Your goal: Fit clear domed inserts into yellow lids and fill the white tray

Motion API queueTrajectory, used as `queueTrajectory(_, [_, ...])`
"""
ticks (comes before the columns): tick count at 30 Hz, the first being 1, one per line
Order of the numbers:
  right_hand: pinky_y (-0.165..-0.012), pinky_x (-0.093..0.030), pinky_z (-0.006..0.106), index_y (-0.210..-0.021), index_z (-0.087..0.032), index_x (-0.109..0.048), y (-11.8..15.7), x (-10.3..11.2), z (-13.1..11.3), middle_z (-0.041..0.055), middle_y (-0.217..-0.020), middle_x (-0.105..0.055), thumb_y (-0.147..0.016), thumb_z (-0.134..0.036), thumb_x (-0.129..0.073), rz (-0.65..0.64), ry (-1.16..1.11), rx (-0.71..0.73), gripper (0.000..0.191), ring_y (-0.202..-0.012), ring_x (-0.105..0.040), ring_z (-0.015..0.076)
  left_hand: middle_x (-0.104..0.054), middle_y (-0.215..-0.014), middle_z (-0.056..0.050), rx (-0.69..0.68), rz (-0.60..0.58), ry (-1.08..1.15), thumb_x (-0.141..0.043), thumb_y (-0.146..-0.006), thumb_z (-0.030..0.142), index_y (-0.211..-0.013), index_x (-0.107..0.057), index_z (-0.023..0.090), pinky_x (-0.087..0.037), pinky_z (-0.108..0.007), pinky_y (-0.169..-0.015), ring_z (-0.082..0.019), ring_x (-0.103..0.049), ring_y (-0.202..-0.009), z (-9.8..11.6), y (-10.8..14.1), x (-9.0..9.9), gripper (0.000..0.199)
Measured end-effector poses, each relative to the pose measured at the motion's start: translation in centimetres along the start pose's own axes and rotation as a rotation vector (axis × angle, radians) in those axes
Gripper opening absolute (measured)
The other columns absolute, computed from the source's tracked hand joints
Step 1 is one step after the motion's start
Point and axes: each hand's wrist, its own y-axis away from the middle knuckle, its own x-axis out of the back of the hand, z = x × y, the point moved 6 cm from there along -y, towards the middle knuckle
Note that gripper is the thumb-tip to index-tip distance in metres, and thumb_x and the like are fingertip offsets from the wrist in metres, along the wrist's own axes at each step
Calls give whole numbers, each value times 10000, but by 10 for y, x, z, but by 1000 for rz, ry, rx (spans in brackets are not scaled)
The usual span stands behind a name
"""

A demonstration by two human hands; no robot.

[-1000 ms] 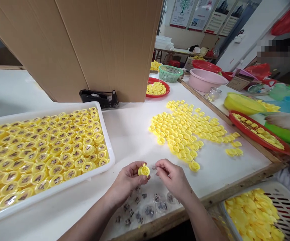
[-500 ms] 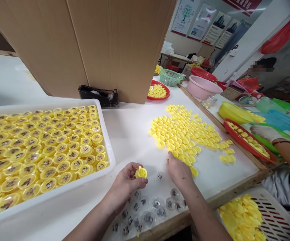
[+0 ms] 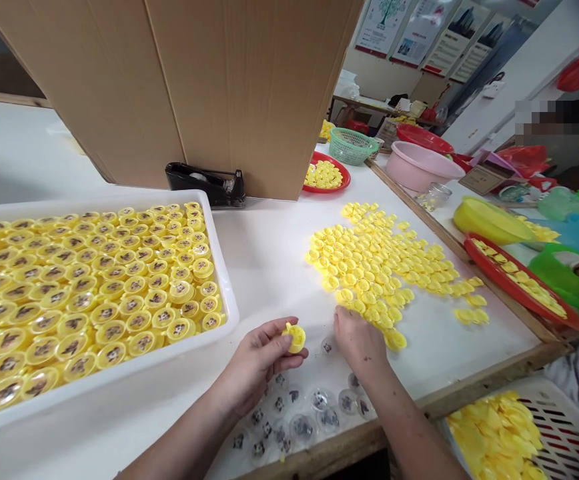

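Head view: left hand [image 3: 257, 367] half closed, pinching a yellow plastic cap [image 3: 295, 338] above the counter [image 3: 269, 267]
Right hand [image 3: 359, 343]: curled against loose yellow caps [image 3: 374, 280], hold unclear
Handling: cap light, stiff, slightly slippery; take by rim

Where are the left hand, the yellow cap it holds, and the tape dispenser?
left hand [image 3: 257, 365]: head view, middle of the hand.
yellow cap [image 3: 296, 339]: head view, its yellow face beside the thumb.
tape dispenser [image 3: 204, 177]: head view, its black body.

Tray [image 3: 104, 376] left, loose caps [image 3: 374, 267] ahead, crate [image 3: 564, 433] lower right
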Motion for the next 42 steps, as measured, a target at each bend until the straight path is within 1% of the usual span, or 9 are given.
queueTrajectory(6, [-522,-393,260,-798,-145,-615,10,11,-6,94,-704,-653,-884,-159,-417,76,-173,50,217,-624,-625,209,-667,-885,-99,21,75,48,-642,-787,216,-1041,-590,117,-539,-244,-709,-199,-684,-789,-1,-1,2,278])
queueTrajectory(11, [-631,-456,204,-925,-200,-578,36,48,-37,18,-802,-653,-932,-245,-380,137,-509,240,203,-686,-607,127,-661,-849,-75,-20,51,38,-660,-778,218,-955,-579,127,-540,-240,-712,-162,-669,-750,0,-1,0,215])
queueTrajectory(15, [-676,-461,239,-1016,-202,-594,48,71,-53,34,-831,-632,-916,-203,-423,225,-835,402,198,-746,-598,145,-659,-869,-78,-36,23,48,-670,-770,213,-940,-575,122,-539,-233,-718,-139,-653,-735,0,0,-2,216])
queueTrajectory(19, [-700,-470,275,-942,-194,-604,45,60,-24,40,-828,-616,-889,-178,-469,292,-793,312,146,-782,-598,170,-658,-854,-88,-25,67,44,-637,-788,188,-944,-555,121,-545,-226,-686,-189,-679,-768,1,0,0,188])
queueTrajectory(22, [-677,-487,307,-959,-194,-598,45,36,1,48,-882,-589,-830,-174,-546,175,-626,248,140,-767,-599,191,-655,-872,-89,-23,89,53,-596,-811,152,-917,-541,125,-551,-217,-677,-211,-687,-799,2,-1,2,122])
queueTrajectory(24, [-672,-498,327,-1049,-197,-575,47,20,9,56,-934,-562,-776,-173,-611,74,-552,216,276,-780,-597,207,-655,-888,-89,-21,99,59,-581,-815,130,-900,-532,127,-553,-209,-672,-220,-689,-816,3,-1,2,98])
queueTrajectory(28, [-667,-503,334,-1008,-202,-574,47,6,4,44,-918,-522,-735,-161,-643,-17,-615,204,285,-776,-592,203,-661,-924,-113,-9,96,39,-560,-824,117,-900,-521,126,-557,-208,-669,-236,-688,-842,2,-2,3,86])
queueTrajectory(33, [-641,-493,322,-826,-188,-556,43,8,-7,24,-817,-538,-748,-135,-596,3,-704,210,103,-692,-583,174,-668,-945,-139,-26,89,7,-564,-830,148,-931,-518,124,-560,-225,-691,-230,-689,-834,3,-3,5,113])
queueTrajectory(42, [-643,-535,261,-975,-190,-525,56,39,-22,43,-924,-569,-773,-136,-529,-9,-1080,235,209,-764,-607,141,-662,-901,-96,-24,49,-14,-599,-809,170,-918,-530,135,-551,-227,-697,-229,-685,-843,1,-1,2,133])
